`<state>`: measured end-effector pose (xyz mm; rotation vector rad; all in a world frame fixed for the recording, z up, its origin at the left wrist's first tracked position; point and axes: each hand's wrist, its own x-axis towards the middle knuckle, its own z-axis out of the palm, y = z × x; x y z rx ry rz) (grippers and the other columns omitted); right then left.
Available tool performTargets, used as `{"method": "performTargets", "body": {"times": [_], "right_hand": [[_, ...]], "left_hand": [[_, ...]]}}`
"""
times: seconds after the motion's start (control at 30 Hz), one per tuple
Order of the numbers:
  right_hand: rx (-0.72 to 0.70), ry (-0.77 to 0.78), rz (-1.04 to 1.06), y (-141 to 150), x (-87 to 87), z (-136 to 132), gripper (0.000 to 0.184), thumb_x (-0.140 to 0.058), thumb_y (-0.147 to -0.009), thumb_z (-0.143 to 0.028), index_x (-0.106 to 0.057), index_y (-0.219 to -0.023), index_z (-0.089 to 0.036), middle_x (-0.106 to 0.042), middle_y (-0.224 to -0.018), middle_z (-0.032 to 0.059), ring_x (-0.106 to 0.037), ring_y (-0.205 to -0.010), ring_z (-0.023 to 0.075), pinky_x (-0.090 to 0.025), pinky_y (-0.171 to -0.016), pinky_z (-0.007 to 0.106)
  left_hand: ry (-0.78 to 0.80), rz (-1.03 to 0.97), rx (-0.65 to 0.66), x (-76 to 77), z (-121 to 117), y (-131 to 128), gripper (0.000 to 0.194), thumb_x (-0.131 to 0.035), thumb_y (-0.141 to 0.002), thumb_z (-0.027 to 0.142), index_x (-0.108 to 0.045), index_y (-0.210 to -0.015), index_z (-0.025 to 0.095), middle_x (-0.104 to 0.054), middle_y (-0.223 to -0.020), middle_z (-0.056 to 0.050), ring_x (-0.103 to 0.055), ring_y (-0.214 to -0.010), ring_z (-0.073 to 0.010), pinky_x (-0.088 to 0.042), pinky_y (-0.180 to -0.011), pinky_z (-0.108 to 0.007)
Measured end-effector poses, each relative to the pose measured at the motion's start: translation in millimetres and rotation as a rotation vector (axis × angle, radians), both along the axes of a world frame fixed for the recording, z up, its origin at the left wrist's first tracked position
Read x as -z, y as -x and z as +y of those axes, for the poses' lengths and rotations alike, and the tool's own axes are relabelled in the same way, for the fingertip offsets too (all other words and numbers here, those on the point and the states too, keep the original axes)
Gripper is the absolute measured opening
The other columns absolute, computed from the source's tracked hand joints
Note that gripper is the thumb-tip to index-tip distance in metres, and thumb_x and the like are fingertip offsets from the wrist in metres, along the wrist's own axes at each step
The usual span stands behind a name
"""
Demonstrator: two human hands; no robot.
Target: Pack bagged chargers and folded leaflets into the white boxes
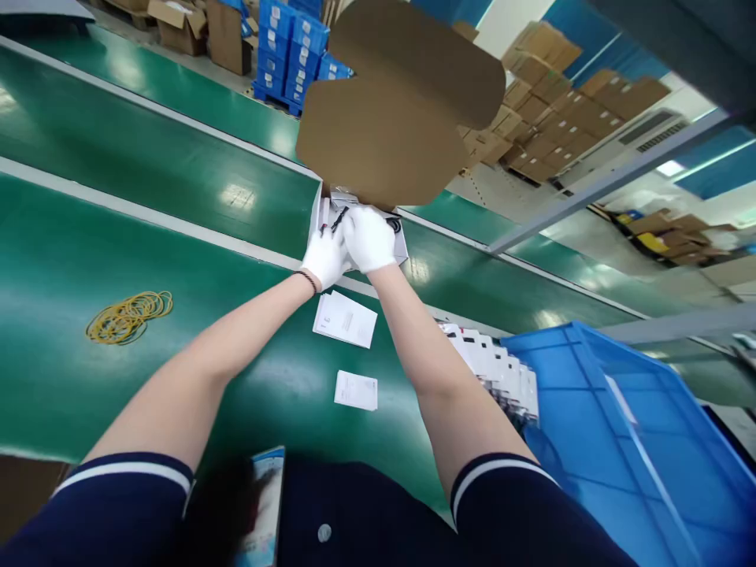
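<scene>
- My L hand (327, 256), white-gloved, is at the near side of the open carton (402, 250), fingers reaching in over the L part; can't tell if it's gripping or just touching.
- My R hand (369, 239), also gloved, is right beside the L one, over the middle of the carton, fingers bent down; fingertips hidden, so can't tell if they're closed on anything.
- Black cable (339, 219) lies in the carton, just past my L fingertips & to the L of my R hand; contact unclear.
- Coiled black cable (394, 225) is in the carton's R end, just beside my R hand.
- Carton's brown lid (383, 134) stands up on the far side, beyond both hands.
- Larger white booklets (346, 319) lie on the green work surface (177, 378), nearer me than the carton, btwn my forearms; smaller white booklets (356, 390) sit nearer me again, apart from them.
- Yellow rubber bands (130, 316) are in a loose pile, well to the L of my L hand.
- Row of white packs (496, 366) is to the R of my R forearm, next to the big blue crate (614, 441).
- Stacked blue bins (289, 47) & brown cartons (549, 102) are in the bkgd.
</scene>
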<state>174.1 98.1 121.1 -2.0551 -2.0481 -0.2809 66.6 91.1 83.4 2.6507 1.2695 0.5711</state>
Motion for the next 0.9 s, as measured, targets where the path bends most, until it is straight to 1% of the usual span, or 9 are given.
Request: {"method": "performTargets", "body": {"times": [0.1,0.2,0.23,0.33,0.4,0.57,0.73,0.83,0.9], "right_hand": [[-0.038,0.189,0.107,-34,40.3,-71,0.042,-0.048,-0.094,-0.05,-0.066,-0.117,-0.02,-0.062,-0.119,0.0126,-0.057,-0.111,0.0306,-0.046,-0.096,0.043],[0.023,0.359,0.183,-65,85.5,-118,0.081,-0.077,-0.065,-0.062,-0.058,-0.133,-0.021,-0.052,-0.138,0.0136,-0.046,-0.125,0.0376,-0.042,-0.102,0.049],[0.067,0.339,0.219,-73,97.0,-127,0.082,-0.08,-0.062,-0.061,-0.06,-0.131,-0.022,-0.049,-0.142,0.0126,-0.044,-0.128,0.0376,-0.04,-0.104,0.049],[0.171,0.223,0.366,-91,115.8,-140,0.047,-0.075,-0.071,-0.049,-0.07,-0.109,-0.022,-0.052,-0.139,0.0092,-0.046,-0.127,0.031,-0.039,-0.106,0.043],[0.177,0.213,0.433,-97,118.2,-143,0.04,-0.072,-0.075,-0.045,-0.069,-0.107,-0.021,-0.057,-0.132,0.009,-0.05,-0.123,0.0277,-0.042,-0.103,0.04],[0.208,0.285,0.516,-101,109.7,-142,0.089,-0.079,-0.064,-0.051,-0.048,-0.141,-0.019,-0.055,-0.136,0.0147,-0.048,-0.125,0.0355,-0.042,-0.101,0.048],[0.18,0.253,0.661,-97,87.4,-151,0.035,-0.056,-0.087,-0.043,-0.064,-0.111,-0.019,-0.069,-0.108,0.0066,-0.063,-0.099,0.0243,-0.05,-0.083,0.035],[0.069,0.222,0.72,-77,68.5,-170,0.035,-0.046,-0.093,-0.049,-0.065,-0.102,-0.021,-0.07,-0.101,0.004,-0.064,-0.093,0.0216,-0.05,-0.078,0.032],[-0.059,0.197,0.741,-61,57.6,-186,0.035,-0.047,-0.093,-0.051,-0.067,-0.097,-0.022,-0.07,-0.099,0.0033,-0.064,-0.092,0.0211,-0.05,-0.08,0.031]], "left_hand": [[-0.079,0.029,-0.062,2.0,-16,28,0.045,-0.046,-0.095,0.033,-0.055,-0.131,0.008,-0.035,-0.152,-0.023,-0.046,-0.122,-0.04,-0.035,-0.098,-0.053],[-0.08,0.034,-0.145,0.1,-32,53,0.043,-0.041,-0.097,0.039,-0.059,-0.125,0.012,-0.037,-0.152,-0.02,-0.054,-0.116,-0.0361,-0.042,-0.092,-0.048],[-0.059,0.022,-0.158,-0.6,-38,60,0.043,-0.04,-0.097,0.04,-0.06,-0.124,0.013,-0.037,-0.152,-0.019,-0.056,-0.115,-0.0351,-0.044,-0.091,-0.046],[0.017,-0.068,-0.197,0.5,-58,74,0.043,-0.041,-0.097,0.043,-0.061,-0.126,0.018,-0.04,-0.152,-0.014,-0.057,-0.119,-0.0327,-0.047,-0.095,-0.044],[0.069,-0.161,-0.228,4.7,-72,79,0.043,-0.041,-0.098,0.044,-0.063,-0.127,0.02,-0.043,-0.151,-0.011,-0.053,-0.126,-0.0305,-0.045,-0.102,-0.042],[0.136,-0.368,-0.232,19.1,-105,86,0.044,-0.045,-0.096,0.042,-0.065,-0.126,0.017,-0.049,-0.147,-0.011,-0.05,-0.132,-0.0265,-0.038,-0.113,-0.038],[0.21,-0.451,-0.239,18.9,-132,91,0.043,-0.048,-0.094,0.043,-0.066,-0.125,0.019,-0.051,-0.145,-0.009,-0.049,-0.133,-0.0261,-0.035,-0.115,-0.039],[0.425,-0.515,-0.16,8.8,-143,82,0.055,-0.055,-0.09,0.048,-0.055,-0.138,0.022,-0.058,-0.139,-0.007,-0.059,-0.121,-0.025,-0.047,-0.103,-0.035],[0.631,-0.483,-0.068,2.0,-146,73,0.059,-0.061,-0.085,0.047,-0.054,-0.138,0.021,-0.07,-0.119,-0.006,-0.069,-0.094,-0.0234,-0.055,-0.081,-0.031]]}}
